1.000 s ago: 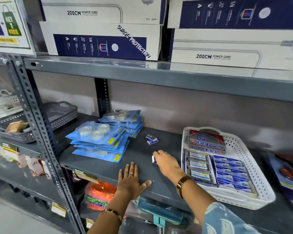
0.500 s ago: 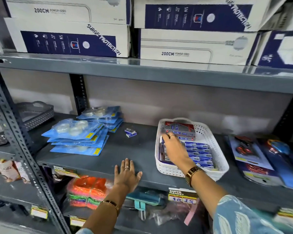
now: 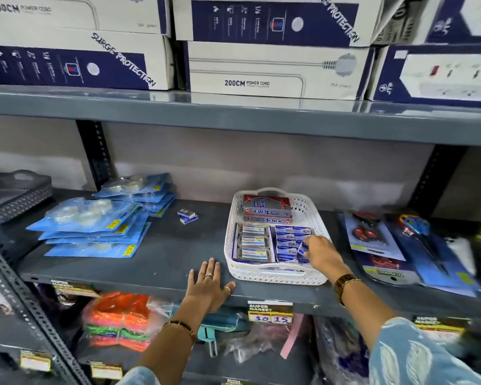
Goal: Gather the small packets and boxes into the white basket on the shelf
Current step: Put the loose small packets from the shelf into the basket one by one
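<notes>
Nearest to me, the left hand [image 3: 208, 284] lies flat on the front lip of the grey shelf [image 3: 161, 254], palm down, fingers spread, holding nothing. Just to its right, the right hand [image 3: 321, 252] reaches over the right wall of the white basket [image 3: 275, 276], its fingertips pinched on a small blue-and-white packet [image 3: 303, 248] that sits tilted right above the blue packets already in there. A gold watch [image 3: 345, 284] rides on that wrist.

The basket stands at the shelf's front edge. Inside, wrapped packets [image 3: 252, 244] fill the left column, a row of blue packets [image 3: 288, 241] the right, and two red-and-silver boxes [image 3: 267, 211] are stacked across the far end.

Further back and to the left of the basket, two small boxes [image 3: 188, 216] lie on the bare shelf, one on the other, well apart from either hand. Left of those, blue blister cards [image 3: 95, 229] sit in two fanned piles. To the right of the basket lie carded scissors [image 3: 370, 234].

On the shelf above, large power cord cartons [image 3: 272, 70] are stacked.
</notes>
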{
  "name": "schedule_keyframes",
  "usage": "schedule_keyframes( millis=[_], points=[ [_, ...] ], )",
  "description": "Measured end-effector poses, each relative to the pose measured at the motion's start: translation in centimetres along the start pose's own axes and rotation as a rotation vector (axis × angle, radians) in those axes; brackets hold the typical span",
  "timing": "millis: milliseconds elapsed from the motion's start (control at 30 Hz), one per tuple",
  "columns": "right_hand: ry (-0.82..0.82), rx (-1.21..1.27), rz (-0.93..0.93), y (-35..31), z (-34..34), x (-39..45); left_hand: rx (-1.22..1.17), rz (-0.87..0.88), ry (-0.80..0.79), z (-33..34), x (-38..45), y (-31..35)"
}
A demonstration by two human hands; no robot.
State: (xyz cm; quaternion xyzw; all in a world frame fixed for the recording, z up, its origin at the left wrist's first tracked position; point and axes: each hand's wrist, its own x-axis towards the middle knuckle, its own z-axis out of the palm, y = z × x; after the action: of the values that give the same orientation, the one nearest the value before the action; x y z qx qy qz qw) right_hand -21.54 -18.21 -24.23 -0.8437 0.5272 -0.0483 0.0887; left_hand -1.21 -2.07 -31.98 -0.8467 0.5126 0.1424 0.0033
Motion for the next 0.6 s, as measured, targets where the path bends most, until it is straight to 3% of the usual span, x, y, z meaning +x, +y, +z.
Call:
schedule_keyframes(
  millis=[300, 600],
  points=[
    [-0.054, -0.171, -0.039, 0.3, 0.9, 1.6, -0.042, -0.012, -0.021, 0.4, 0.9, -0.4],
    [0.043, -0.059, -0.009, 0.4, 1.4, 2.6, -0.049, -0.011, -0.024, 0.3, 0.8, -0.4]
  ],
)
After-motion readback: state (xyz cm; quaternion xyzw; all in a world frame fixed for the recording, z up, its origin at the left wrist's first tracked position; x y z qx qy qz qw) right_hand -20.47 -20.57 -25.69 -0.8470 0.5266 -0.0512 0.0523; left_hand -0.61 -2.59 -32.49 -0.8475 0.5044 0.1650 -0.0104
